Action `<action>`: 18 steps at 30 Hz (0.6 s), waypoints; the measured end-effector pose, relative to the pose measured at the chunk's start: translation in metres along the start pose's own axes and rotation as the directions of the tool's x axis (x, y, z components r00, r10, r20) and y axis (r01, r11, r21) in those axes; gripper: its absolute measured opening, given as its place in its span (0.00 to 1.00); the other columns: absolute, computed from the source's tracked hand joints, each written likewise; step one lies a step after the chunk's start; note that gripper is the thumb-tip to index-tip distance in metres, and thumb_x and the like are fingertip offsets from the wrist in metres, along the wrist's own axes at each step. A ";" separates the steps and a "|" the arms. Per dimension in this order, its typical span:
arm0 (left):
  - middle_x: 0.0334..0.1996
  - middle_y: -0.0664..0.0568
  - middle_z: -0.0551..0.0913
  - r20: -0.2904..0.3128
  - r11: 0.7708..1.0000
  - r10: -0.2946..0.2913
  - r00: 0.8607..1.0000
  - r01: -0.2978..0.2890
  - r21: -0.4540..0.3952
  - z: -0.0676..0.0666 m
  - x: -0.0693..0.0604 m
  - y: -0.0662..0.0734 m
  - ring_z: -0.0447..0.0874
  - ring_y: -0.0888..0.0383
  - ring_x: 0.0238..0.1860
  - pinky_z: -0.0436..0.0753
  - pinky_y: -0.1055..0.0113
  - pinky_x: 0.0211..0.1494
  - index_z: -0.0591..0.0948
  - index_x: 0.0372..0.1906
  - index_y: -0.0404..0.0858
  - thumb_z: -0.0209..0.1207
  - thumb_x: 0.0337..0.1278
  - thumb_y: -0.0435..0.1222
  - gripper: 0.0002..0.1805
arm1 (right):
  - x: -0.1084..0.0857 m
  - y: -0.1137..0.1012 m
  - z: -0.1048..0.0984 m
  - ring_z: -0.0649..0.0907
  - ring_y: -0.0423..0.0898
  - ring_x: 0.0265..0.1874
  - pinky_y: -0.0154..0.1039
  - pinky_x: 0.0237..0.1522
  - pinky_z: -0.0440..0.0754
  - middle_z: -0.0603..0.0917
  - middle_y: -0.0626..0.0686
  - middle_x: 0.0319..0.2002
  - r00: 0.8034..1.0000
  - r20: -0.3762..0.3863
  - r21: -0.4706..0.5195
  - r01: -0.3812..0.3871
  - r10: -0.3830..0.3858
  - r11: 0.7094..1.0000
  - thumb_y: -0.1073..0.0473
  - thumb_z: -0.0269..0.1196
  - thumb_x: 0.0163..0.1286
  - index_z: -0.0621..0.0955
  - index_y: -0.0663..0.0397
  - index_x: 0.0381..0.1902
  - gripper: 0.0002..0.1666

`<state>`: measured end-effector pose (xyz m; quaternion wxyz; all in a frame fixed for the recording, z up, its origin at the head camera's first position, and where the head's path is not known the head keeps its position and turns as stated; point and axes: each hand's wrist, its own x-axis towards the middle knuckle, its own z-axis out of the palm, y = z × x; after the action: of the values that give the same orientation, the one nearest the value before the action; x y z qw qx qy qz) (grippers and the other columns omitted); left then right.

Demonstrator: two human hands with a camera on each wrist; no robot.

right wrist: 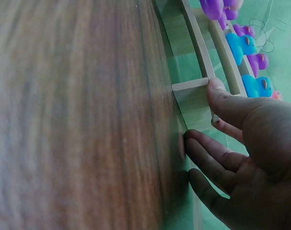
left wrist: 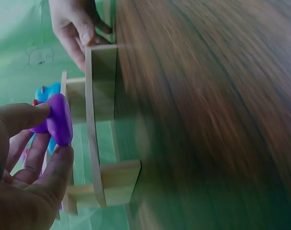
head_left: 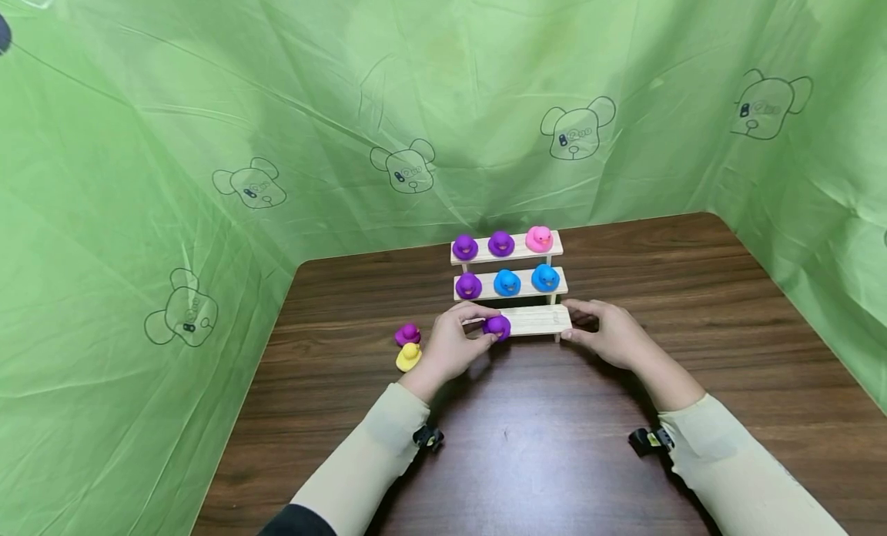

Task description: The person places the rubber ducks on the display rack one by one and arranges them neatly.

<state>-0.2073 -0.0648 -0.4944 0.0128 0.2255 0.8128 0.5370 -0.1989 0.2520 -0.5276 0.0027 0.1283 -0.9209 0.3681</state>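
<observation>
My left hand (head_left: 452, 339) pinches a purple rubber duck (head_left: 497, 327) between thumb and fingers. In the left wrist view that duck (left wrist: 61, 120) is held off the surface, at the front of a three-tier wooden display rack (head_left: 537, 320). My right hand (head_left: 611, 336) grips the right end of the lowest shelf; in the right wrist view the thumb (right wrist: 224, 101) presses its front edge and a finger is behind it. Two purple ducks and a pink duck (head_left: 539, 239) sit on the top shelf. The middle shelf bears a purple duck (head_left: 468, 286) and two blue ducks (head_left: 507, 283).
Left of the rack, another purple duck (head_left: 408, 334) and a yellow duck (head_left: 409, 356) lie on the brown wooden table (head_left: 513, 451). Green sheeting (head_left: 471, 82) with bear outlines hangs behind and along both sides of the table.
</observation>
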 end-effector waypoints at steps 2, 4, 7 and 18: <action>0.48 0.53 0.86 0.003 1.000 0.000 1.000 0.000 0.013 0.005 0.004 0.002 0.84 0.58 0.55 0.85 0.60 0.63 0.89 0.50 0.37 0.73 0.55 0.23 0.18 | 0.000 0.000 0.000 0.85 0.60 0.54 0.64 0.61 0.78 0.89 0.58 0.49 1.000 0.000 0.001 0.000 0.000 1.000 0.51 0.75 0.68 0.79 0.55 0.71 0.36; 0.48 0.53 0.87 0.004 1.000 0.002 1.000 -0.002 0.015 0.011 0.007 0.004 0.83 0.58 0.55 0.85 0.61 0.62 0.89 0.50 0.37 0.73 0.54 0.22 0.18 | 0.000 0.000 0.000 0.85 0.60 0.54 0.64 0.62 0.78 0.89 0.58 0.49 1.000 -0.001 0.001 0.001 -0.001 1.000 0.50 0.75 0.68 0.79 0.55 0.70 0.37; 0.47 0.53 0.88 0.000 0.999 0.010 1.000 -0.010 0.037 0.019 0.012 0.007 0.83 0.59 0.55 0.85 0.61 0.62 0.90 0.50 0.38 0.73 0.54 0.23 0.18 | 0.000 0.001 0.000 0.85 0.61 0.54 0.65 0.62 0.77 0.89 0.58 0.49 1.000 -0.001 0.002 -0.002 0.002 1.000 0.50 0.75 0.68 0.79 0.55 0.70 0.37; 0.48 0.59 0.89 0.010 0.985 0.019 1.000 -0.020 0.169 0.043 0.026 0.015 0.83 0.65 0.55 0.82 0.66 0.63 0.91 0.50 0.44 0.74 0.54 0.28 0.17 | 0.000 0.001 0.000 0.85 0.61 0.54 0.65 0.61 0.78 0.89 0.58 0.49 1.000 -0.004 0.010 -0.005 0.005 1.000 0.51 0.75 0.68 0.79 0.55 0.71 0.37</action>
<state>-0.2140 -0.0123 -0.4935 -0.0083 0.2358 0.8530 0.4655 -0.1987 0.2527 -0.5280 0.0030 0.1254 -0.9193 0.3731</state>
